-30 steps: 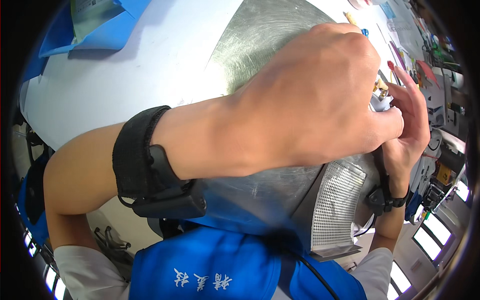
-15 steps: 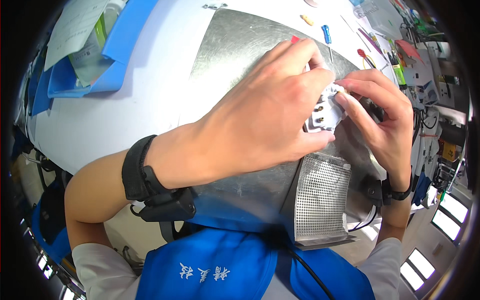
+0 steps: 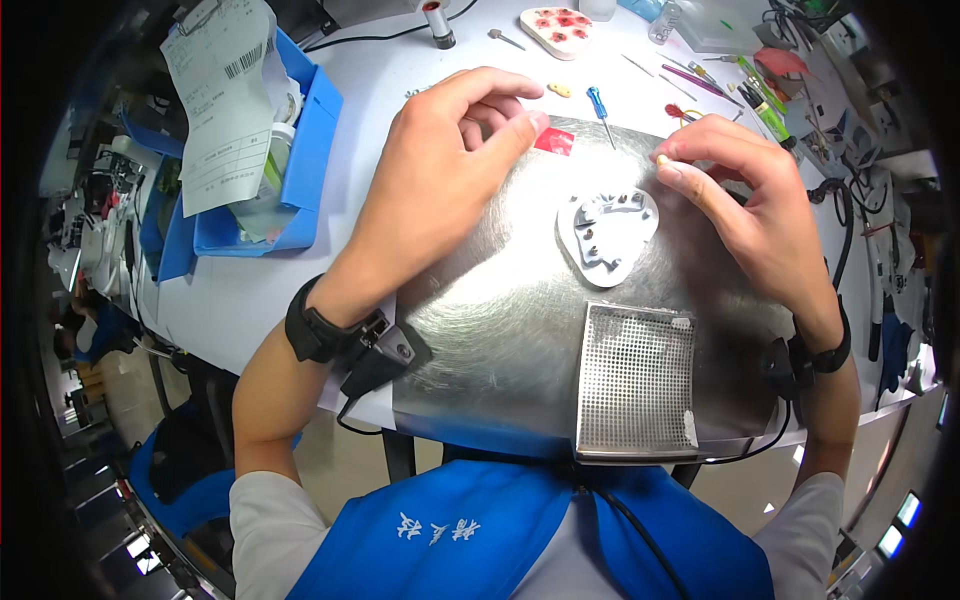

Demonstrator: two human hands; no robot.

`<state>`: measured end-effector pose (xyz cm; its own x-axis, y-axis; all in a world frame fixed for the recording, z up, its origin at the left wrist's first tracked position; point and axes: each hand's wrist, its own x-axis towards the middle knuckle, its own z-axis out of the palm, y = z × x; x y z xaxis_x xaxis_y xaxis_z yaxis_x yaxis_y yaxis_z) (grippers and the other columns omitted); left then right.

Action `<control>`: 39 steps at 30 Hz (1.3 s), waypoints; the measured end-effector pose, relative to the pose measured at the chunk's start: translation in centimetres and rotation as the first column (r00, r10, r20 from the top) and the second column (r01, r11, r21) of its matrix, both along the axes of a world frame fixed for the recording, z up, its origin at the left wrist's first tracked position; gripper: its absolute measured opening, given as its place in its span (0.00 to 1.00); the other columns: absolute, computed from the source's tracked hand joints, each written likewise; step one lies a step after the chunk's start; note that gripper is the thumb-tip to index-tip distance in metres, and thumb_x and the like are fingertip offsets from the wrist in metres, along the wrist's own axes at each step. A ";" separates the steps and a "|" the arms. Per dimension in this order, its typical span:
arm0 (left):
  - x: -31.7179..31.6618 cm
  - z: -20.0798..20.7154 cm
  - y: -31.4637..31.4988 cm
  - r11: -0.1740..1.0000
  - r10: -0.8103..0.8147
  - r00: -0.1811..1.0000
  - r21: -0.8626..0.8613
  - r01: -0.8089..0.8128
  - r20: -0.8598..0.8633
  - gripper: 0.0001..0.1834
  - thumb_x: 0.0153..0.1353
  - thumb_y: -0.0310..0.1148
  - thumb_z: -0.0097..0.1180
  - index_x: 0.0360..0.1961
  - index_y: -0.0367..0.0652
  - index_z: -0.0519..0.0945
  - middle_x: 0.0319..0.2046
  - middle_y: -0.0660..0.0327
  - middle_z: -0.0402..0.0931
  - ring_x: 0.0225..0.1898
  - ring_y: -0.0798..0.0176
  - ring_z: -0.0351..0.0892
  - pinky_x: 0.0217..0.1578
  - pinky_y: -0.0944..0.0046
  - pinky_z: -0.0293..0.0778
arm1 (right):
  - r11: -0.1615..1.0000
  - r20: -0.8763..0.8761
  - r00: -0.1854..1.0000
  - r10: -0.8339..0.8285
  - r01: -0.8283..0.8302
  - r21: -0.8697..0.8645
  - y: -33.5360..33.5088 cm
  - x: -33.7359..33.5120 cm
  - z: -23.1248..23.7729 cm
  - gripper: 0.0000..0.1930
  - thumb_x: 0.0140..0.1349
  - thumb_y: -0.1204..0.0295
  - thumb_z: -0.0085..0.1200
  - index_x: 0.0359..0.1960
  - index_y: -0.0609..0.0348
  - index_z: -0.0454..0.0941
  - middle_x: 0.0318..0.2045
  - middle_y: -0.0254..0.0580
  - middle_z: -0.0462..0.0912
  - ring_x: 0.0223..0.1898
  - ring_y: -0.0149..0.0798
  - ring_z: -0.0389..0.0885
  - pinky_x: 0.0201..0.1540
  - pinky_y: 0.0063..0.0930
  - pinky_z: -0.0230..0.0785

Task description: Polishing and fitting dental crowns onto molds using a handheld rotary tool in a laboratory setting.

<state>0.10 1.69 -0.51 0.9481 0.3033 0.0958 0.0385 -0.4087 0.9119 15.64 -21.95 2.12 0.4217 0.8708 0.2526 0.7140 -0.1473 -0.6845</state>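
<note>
A white dental model (image 3: pixel 622 240) with several small dark metal posts lies on the metal plate (image 3: pixel 480 350), with no hand on it. Beyond it to the right, my right hand (image 3: pixel 755 190) pinches a small ivory-coloured piece, likely a dental crown (image 3: pixel 663 159), between thumb and forefinger. My left hand (image 3: pixel 445 165) hovers over the plate's far left part, thumb and forefinger apart and the other fingers curled, with nothing visible in it. Close to its fingertips are a red square of film (image 3: pixel 555 142) and a small yellowish piece (image 3: pixel 559 89).
A perforated metal tray (image 3: pixel 640 380) sits at the plate's near edge. Past the plate lie a blue screwdriver (image 3: pixel 599 104) and a pink-and-white dental model (image 3: pixel 556 32). To the left stands a blue bin (image 3: pixel 315 150) with papers; thin tools (image 3: pixel 700 82) lie at the far right.
Both hands have come off the white dental model, which now rests on the plate. My left hand has moved left and opened; my right holds the small ivory piece apart from the model.
</note>
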 end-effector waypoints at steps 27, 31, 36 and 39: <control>0.4 2.8 -1.0 0.958 -0.177 0.978 -0.247 0.146 -0.107 0.17 0.75 0.37 0.67 0.55 0.34 0.85 0.38 0.59 0.86 0.34 0.74 0.84 0.30 0.74 0.75 | 0.991 -0.667 0.736 0.114 -0.035 0.131 1.1 0.1 -1.6 0.13 0.76 0.71 0.63 0.53 0.68 0.90 0.44 0.43 0.91 0.40 0.29 0.85 0.51 0.26 0.78; 0.4 2.5 -1.0 0.870 -0.278 0.940 -0.467 0.159 -0.199 0.17 0.80 0.42 0.58 0.52 0.37 0.86 0.36 0.61 0.86 0.25 0.74 0.79 0.22 0.77 0.65 | 0.990 -0.670 0.732 0.124 -0.042 0.137 1.1 -0.2 -2.1 0.12 0.77 0.72 0.62 0.53 0.69 0.90 0.45 0.44 0.91 0.40 0.29 0.85 0.51 0.26 0.78; 0.8 1.9 -1.6 0.931 -0.211 0.953 -0.341 0.128 -0.219 0.16 0.78 0.42 0.61 0.44 0.38 0.87 0.30 0.64 0.84 0.20 0.77 0.75 0.21 0.78 0.62 | 0.989 -0.601 0.788 0.136 -0.074 0.127 0.6 0.0 -1.2 0.10 0.75 0.77 0.63 0.52 0.69 0.89 0.47 0.43 0.90 0.41 0.31 0.85 0.50 0.26 0.77; 1.6 2.1 -0.8 0.907 -0.344 0.908 -0.334 0.256 -0.238 0.16 0.71 0.40 0.69 0.47 0.37 0.86 0.34 0.63 0.83 0.29 0.72 0.77 0.31 0.70 0.72 | 0.994 -0.183 0.978 0.100 -0.108 -0.032 0.0 0.1 -0.5 0.10 0.73 0.79 0.64 0.52 0.69 0.89 0.46 0.43 0.90 0.42 0.31 0.85 0.50 0.26 0.77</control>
